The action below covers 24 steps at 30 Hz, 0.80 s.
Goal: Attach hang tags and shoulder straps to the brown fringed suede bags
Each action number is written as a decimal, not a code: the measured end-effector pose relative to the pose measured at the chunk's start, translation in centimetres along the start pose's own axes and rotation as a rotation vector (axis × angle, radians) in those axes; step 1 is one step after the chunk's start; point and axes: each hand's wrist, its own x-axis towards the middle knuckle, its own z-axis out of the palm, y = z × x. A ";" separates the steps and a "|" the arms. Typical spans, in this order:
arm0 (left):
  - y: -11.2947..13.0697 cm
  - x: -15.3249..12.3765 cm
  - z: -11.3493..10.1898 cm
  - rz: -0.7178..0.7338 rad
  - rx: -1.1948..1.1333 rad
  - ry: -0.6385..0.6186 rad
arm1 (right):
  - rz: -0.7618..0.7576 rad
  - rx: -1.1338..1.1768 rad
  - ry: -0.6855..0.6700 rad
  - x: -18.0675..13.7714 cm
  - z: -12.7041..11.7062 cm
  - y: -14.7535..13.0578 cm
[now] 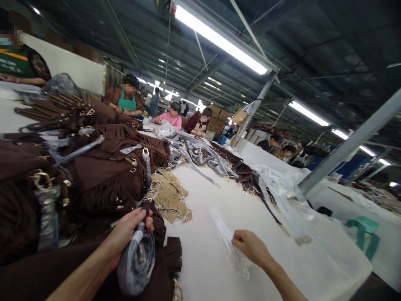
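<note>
My left hand [127, 234] is closed around a plastic-wrapped strap [138, 259] that lies on a brown fringed bag [106, 175] at the lower left. My right hand [250, 246] pinches a clear plastic sleeve [230, 244] that rests on the white table [213, 267]. A heap of brown paper tags [169, 196] lies just beyond both hands.
Stacked brown fringed bags [37, 188] fill the left side. Wrapped grey straps [200, 154] and brown straps [247, 175] lie further along the table, with loose clear plastic [282, 188] at the right. Several other people work at the far end. A grey post [344, 146] slants at right.
</note>
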 end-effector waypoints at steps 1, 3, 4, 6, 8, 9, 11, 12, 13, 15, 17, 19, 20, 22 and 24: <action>-0.1 0.1 -0.1 0.004 -0.001 -0.002 | 0.002 0.017 0.002 0.1 -0.2 0.2; -0.4 0.3 -0.3 0.012 -0.006 -0.007 | 0.006 0.051 0.006 0.4 -0.6 0.6; -0.5 0.3 -0.4 0.015 -0.007 -0.007 | 0.003 0.072 0.008 0.5 -0.7 0.8; -0.6 0.4 -0.6 0.016 0.003 -0.006 | -0.010 0.125 0.003 0.9 -1.0 1.2; -0.7 0.4 -0.7 0.021 0.011 -0.010 | -0.014 0.193 -0.027 1.3 -1.4 1.6; -0.7 0.5 -0.7 0.022 0.014 -0.015 | -0.006 0.231 -0.052 1.5 -1.6 1.8; -0.7 0.6 -0.8 0.024 0.020 -0.024 | 0.023 0.316 -0.115 2.0 -2.3 2.2; -0.6 0.7 -0.8 0.023 0.024 -0.026 | 0.040 0.358 -0.146 2.1 -2.7 2.4; -0.6 0.7 -0.7 0.023 0.029 -0.025 | 0.060 0.396 -0.175 2.2 -3.1 2.6; -0.6 0.7 -0.6 0.023 0.031 -0.026 | 0.093 0.452 -0.216 2.3 -3.8 2.7; -0.4 0.4 -0.3 0.022 0.026 -0.038 | 0.103 0.495 -0.232 2.3 -4.4 2.7; -0.1 -0.1 0.0 0.017 0.024 -0.052 | 0.083 0.540 -0.219 2.3 -4.9 2.5; 0.1 -0.4 0.3 0.015 0.021 -0.055 | 0.071 0.557 -0.203 2.3 -5.0 2.5; 0.5 -0.9 0.7 0.019 0.015 -0.057 | 0.065 0.563 -0.161 2.6 -5.0 2.4; 0.8 -1.2 1.1 0.033 0.019 -0.065 | 0.086 0.527 -0.107 3.1 -4.7 2.6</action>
